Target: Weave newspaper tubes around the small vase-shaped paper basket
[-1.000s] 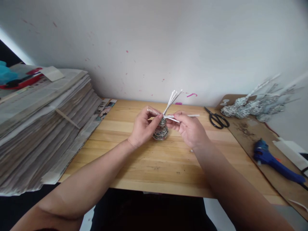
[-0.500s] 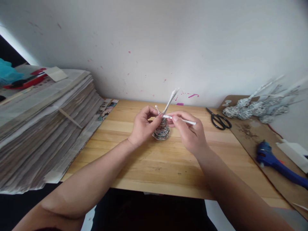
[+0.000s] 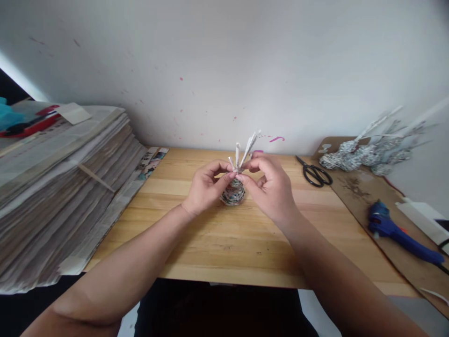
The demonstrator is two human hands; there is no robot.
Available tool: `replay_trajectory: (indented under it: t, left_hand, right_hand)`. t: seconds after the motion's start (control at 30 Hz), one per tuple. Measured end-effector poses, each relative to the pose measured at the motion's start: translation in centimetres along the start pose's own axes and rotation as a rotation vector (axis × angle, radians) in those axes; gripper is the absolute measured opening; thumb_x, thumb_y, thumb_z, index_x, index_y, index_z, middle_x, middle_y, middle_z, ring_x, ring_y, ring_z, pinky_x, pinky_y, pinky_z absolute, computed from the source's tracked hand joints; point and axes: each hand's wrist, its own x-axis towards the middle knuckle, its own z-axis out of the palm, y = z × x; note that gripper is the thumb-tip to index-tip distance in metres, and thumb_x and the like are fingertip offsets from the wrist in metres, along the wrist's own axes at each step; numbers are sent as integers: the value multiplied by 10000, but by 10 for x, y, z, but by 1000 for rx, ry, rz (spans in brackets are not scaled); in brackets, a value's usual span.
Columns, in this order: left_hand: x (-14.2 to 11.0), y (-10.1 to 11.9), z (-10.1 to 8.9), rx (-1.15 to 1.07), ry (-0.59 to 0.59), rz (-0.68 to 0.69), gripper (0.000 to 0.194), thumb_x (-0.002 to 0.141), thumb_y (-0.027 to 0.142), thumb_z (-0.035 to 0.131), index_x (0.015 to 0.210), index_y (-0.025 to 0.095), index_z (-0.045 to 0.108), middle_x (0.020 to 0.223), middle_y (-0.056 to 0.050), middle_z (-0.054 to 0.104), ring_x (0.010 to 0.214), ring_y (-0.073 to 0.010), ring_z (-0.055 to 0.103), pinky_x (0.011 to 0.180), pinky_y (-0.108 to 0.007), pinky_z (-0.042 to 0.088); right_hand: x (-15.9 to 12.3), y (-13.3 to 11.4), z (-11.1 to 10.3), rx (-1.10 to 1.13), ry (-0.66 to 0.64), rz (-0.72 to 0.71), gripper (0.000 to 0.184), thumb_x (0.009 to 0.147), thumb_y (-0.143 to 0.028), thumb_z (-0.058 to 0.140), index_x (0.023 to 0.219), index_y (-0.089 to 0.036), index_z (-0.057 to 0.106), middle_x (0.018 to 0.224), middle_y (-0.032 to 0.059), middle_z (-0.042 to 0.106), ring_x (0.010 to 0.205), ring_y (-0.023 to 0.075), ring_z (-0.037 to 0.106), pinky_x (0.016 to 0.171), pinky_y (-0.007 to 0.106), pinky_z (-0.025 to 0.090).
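A small woven paper piece (image 3: 232, 194), made of rolled newspaper strips, stands on the wooden table between my hands. Several white paper strips (image 3: 249, 146) stick up from its narrow top. My left hand (image 3: 211, 181) pinches the neck of the piece from the left, thumb and index finger together. From the right, my right hand (image 3: 268, 185) grips the same neck, its thumb against the base of the strips. The fingertips of both hands nearly meet and hide part of the neck.
Black scissors (image 3: 315, 173) lie right of my hands. Several similar woven pieces (image 3: 354, 157) rest at the back right. A blue glue gun (image 3: 400, 234) lies on brown cardboard (image 3: 347, 196). A tall newspaper stack (image 3: 70, 187) stands at the left, below the white wall (image 3: 210, 70).
The strip that my right hand held out to the right now points upward among the others. My right hand has moved left to the neck. The view has shifted slightly.
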Motion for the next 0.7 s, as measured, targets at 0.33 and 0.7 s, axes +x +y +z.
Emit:
replay_trajectory:
  t: [0.33,0.7]
  left_hand:
    - [0,4,-6,-38,-101,2,253,849,374,819,943,162,716,944,-68,728,863,-167,688,777,-289,596]
    - [8,0,-8,-77,-73,-12,351,710,370,943,840,156,698,852,-24,715,807,-139,670,716,-241,577]
  right_hand:
    - [1,0,-6,-130,-19,2,168,895,-287,768,809,-249,629,894,31,685,855,206,656,774,357,528]
    - [3,-6,-2,291,-194,293,115,866,-248,691,974,-213,671,894,34,751,819,180,709,716,316,542]
